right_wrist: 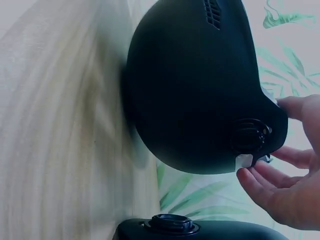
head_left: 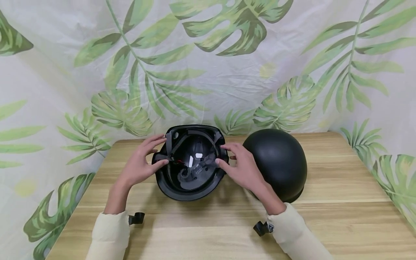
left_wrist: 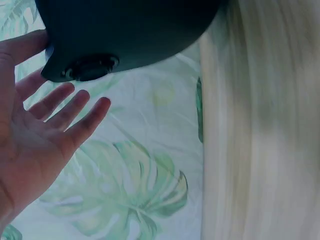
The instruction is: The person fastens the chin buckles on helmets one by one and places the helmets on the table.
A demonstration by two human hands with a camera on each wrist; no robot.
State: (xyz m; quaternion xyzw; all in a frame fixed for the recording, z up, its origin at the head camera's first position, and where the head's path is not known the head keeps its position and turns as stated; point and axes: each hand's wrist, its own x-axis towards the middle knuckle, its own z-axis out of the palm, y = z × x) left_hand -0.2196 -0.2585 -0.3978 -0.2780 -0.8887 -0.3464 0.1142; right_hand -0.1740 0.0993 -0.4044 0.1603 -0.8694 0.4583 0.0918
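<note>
A black helmet (head_left: 188,193) lies upside down on the table, its hollow side up, showing dark padding and grey straps (head_left: 169,144). At its left rim is my left hand (head_left: 139,162), thumb over the inner edge and index finger by the strap; the other fingers spread loosely below the rim in the left wrist view. My right hand (head_left: 242,164) holds the opposite rim, thumb inside and fingertips near a round side fitting (right_wrist: 248,136). A second black helmet (head_left: 276,162), dome up, stands just right of my right hand.
The wooden table (head_left: 201,234) runs back to a leaf-patterned cloth (head_left: 227,83) hanging behind and at both sides. Small black wrist devices (head_left: 136,218) stick out from the cream sleeves (head_left: 108,234).
</note>
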